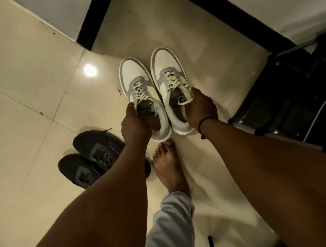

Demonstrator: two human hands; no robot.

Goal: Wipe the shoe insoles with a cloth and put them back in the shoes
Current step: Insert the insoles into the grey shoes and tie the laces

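Head view: glossy cream tiled floor (pixel 20 129)

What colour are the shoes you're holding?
White with grey trim and pale laces; left hand and right hand grip one shoe each, head view.

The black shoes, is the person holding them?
No, the black shoes lie on the floor, while the left hand and right hand each grip a white shoe.

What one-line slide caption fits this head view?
Left hand and right hand each hold a white-and-grey sneaker above the tiled floor.
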